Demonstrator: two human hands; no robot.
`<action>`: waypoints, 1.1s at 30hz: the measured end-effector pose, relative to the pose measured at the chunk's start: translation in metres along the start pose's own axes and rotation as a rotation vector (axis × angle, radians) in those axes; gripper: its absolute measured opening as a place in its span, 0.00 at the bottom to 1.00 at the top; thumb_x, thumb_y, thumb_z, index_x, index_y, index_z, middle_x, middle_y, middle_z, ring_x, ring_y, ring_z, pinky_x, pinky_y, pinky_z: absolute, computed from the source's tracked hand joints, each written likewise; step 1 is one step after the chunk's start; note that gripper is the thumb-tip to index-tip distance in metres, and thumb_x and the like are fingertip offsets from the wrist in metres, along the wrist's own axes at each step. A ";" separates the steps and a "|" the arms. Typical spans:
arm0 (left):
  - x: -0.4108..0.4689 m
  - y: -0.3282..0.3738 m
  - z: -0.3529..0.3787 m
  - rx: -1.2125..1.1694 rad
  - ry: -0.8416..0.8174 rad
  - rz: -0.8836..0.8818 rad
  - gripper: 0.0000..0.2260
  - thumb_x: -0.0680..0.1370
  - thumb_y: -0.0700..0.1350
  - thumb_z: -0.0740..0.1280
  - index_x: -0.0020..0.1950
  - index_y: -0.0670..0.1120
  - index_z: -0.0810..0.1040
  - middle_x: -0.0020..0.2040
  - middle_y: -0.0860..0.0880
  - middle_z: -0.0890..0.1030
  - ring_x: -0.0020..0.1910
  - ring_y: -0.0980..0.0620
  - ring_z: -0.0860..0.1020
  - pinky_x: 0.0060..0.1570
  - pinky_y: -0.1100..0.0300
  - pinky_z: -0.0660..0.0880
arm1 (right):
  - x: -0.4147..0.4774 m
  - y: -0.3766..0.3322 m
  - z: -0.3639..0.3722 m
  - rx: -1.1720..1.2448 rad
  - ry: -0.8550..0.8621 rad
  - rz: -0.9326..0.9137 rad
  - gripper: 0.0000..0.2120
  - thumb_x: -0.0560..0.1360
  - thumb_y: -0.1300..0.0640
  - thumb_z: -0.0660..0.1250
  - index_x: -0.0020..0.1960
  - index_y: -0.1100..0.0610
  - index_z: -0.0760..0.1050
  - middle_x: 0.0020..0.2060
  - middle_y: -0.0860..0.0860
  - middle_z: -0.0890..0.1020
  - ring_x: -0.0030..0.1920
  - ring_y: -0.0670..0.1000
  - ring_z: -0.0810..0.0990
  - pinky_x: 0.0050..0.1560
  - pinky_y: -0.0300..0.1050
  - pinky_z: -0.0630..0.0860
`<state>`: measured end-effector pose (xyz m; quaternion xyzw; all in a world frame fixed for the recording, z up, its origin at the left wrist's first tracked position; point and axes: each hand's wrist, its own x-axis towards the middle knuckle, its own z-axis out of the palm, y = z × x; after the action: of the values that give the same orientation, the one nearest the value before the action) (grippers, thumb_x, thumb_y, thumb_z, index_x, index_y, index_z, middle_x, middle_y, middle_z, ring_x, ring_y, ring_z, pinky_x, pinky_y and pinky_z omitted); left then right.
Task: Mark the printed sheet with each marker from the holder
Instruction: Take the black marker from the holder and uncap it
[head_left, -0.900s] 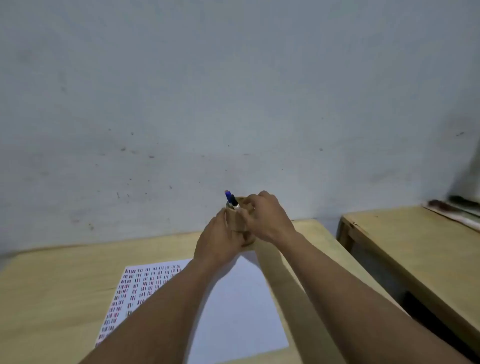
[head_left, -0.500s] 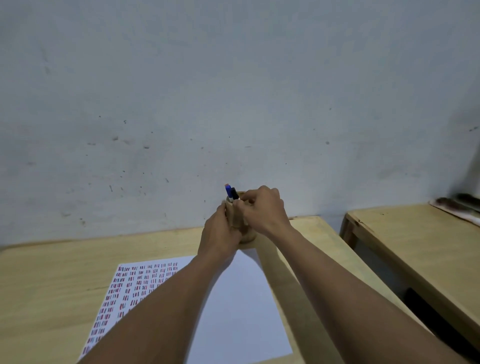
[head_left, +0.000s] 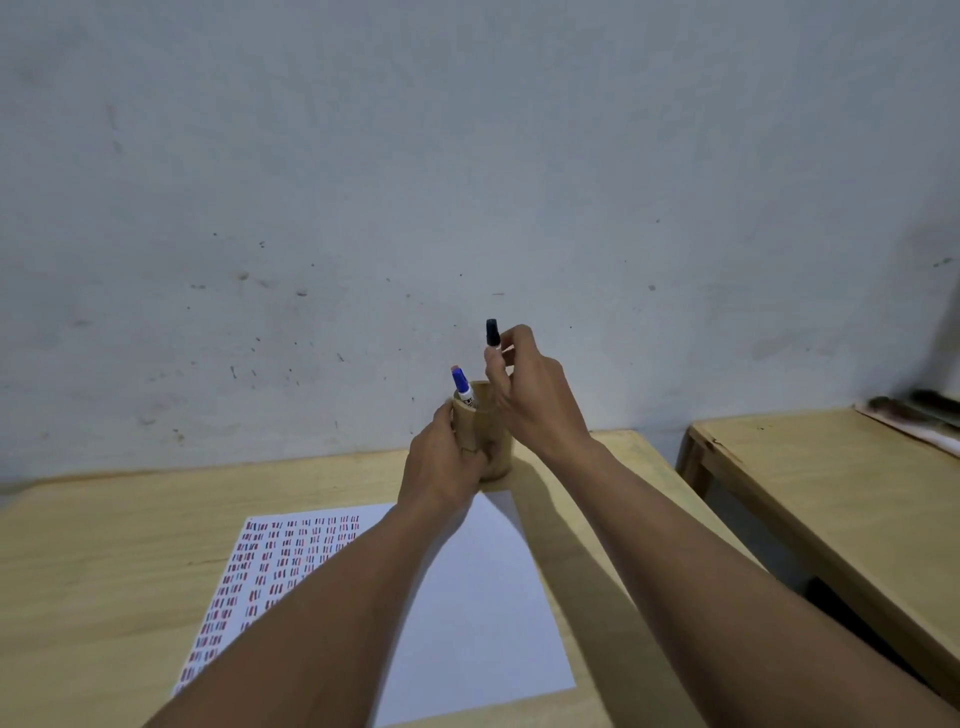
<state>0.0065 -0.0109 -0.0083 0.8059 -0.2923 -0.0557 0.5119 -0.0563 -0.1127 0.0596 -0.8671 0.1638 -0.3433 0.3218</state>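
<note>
1. As both forearms reached out over it, the printed sheet (head_left: 467, 597) lay flat at the near edge of the bench (head_left: 93, 545), its left columns already carrying red and dark strokes, its right half blank.
2. Left hand (head_left: 441, 467) was wrapped around the wooden holder (head_left: 491, 441) at the far edge, just past the sheet's far corner, pinning it down.
3. Blue marker (head_left: 462, 387) stood in the holder, leaning left.
4. Right hand (head_left: 530, 395) was pinched shut on the black marker (head_left: 492, 332), its cap end raised above the rim; lower barrel hidden behind the fingers.
5. Judged best: draw straight up, holder braced, so the blue one stays put.
</note>
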 end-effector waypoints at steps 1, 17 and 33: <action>-0.002 0.001 -0.003 0.017 -0.009 -0.004 0.23 0.73 0.40 0.69 0.67 0.50 0.71 0.50 0.57 0.79 0.50 0.53 0.78 0.42 0.63 0.74 | 0.000 -0.004 -0.002 0.008 0.002 -0.014 0.09 0.85 0.51 0.56 0.58 0.56 0.68 0.44 0.55 0.82 0.43 0.57 0.80 0.47 0.57 0.79; -0.065 0.044 -0.106 -0.223 0.187 0.085 0.18 0.76 0.45 0.69 0.66 0.55 0.78 0.49 0.52 0.85 0.47 0.56 0.83 0.47 0.65 0.81 | -0.058 -0.067 -0.021 -0.377 -0.118 -0.178 0.13 0.82 0.59 0.61 0.63 0.52 0.79 0.53 0.52 0.78 0.49 0.58 0.80 0.47 0.51 0.77; -0.110 0.042 -0.128 -0.541 0.174 0.044 0.06 0.80 0.38 0.67 0.51 0.44 0.84 0.44 0.44 0.86 0.45 0.50 0.86 0.47 0.55 0.83 | -0.133 -0.111 -0.001 0.401 -0.010 0.361 0.15 0.79 0.45 0.66 0.44 0.57 0.79 0.34 0.50 0.77 0.32 0.49 0.75 0.31 0.46 0.80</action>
<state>-0.0517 0.1356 0.0650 0.6353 -0.2390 -0.0512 0.7326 -0.1448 0.0358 0.0695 -0.7445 0.2427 -0.3018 0.5438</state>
